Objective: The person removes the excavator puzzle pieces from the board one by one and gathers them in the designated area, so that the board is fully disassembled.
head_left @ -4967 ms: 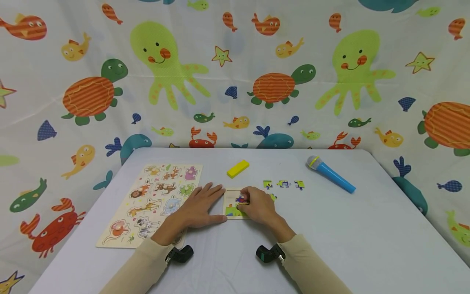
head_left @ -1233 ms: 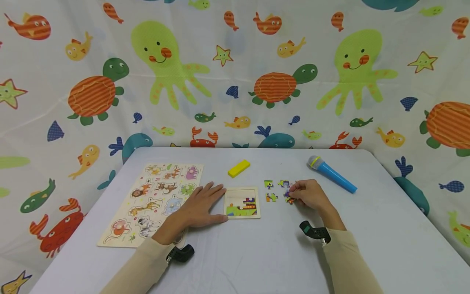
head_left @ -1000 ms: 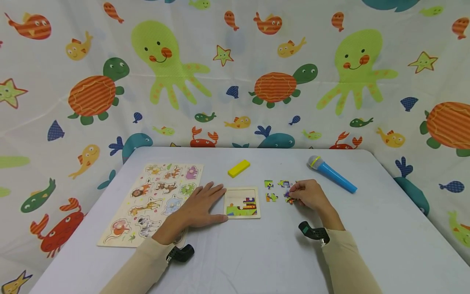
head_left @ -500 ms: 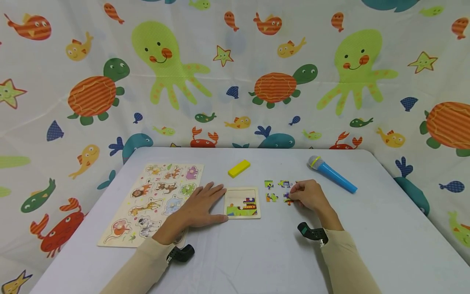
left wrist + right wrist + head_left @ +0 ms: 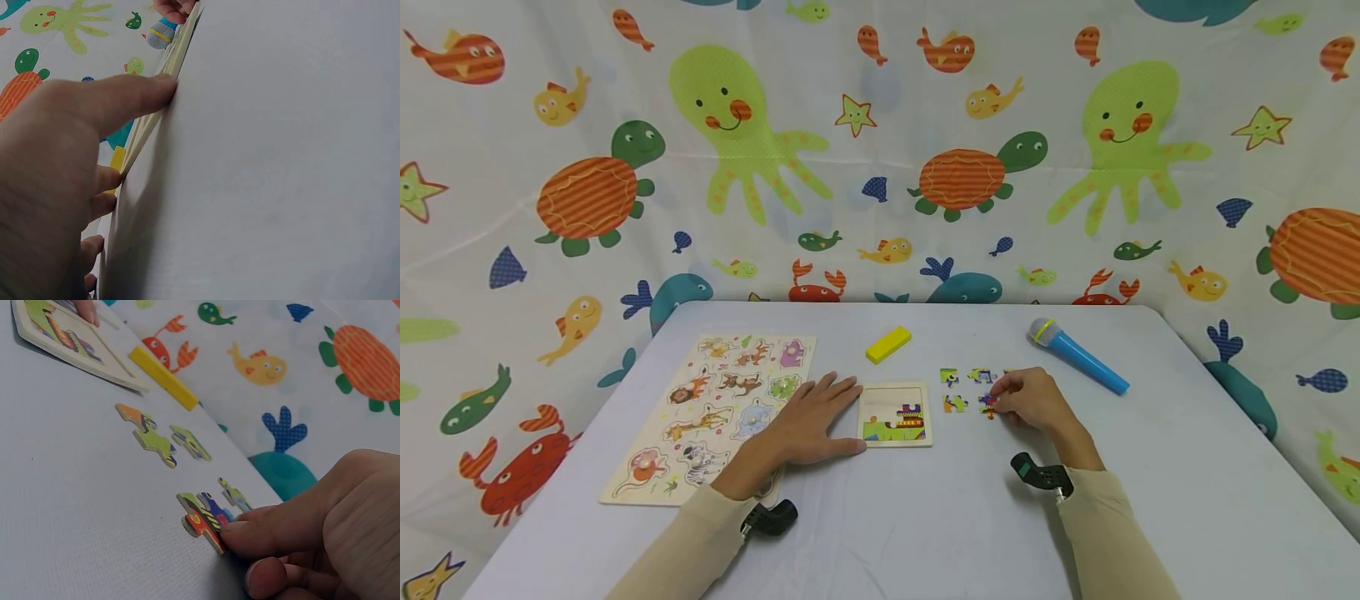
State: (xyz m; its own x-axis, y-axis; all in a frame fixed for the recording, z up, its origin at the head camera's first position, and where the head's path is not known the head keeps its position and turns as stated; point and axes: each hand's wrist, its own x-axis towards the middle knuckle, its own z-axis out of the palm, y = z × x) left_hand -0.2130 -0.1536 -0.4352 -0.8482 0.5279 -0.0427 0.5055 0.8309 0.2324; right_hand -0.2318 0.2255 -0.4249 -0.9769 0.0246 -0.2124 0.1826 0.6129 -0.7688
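Note:
My left hand lies flat with fingers spread, its thumb and fingertips touching the left edge of a small wooden puzzle tray. Several joined pieces fill the tray's lower and right parts; bare wood shows at upper left. To the right of the tray, my right hand pinches a colourful jigsaw piece at table level, thumb on its near edge. Beside it lie loose pieces: an upper-left one, a lower-left one and an upper-middle one. Another, at upper right, is mostly hidden behind my fingers.
An animal knob puzzle board lies left, partly under my left forearm. Behind the tray is a yellow block. A blue toy microphone lies at the right back. A sea-animal cloth hangs behind the white table.
Five seconds ago my right hand was working inside the tray; it has since moved right to the loose pieces. Over the last second it barely shifts, the pinched piece turning slightly. My left hand stays put.

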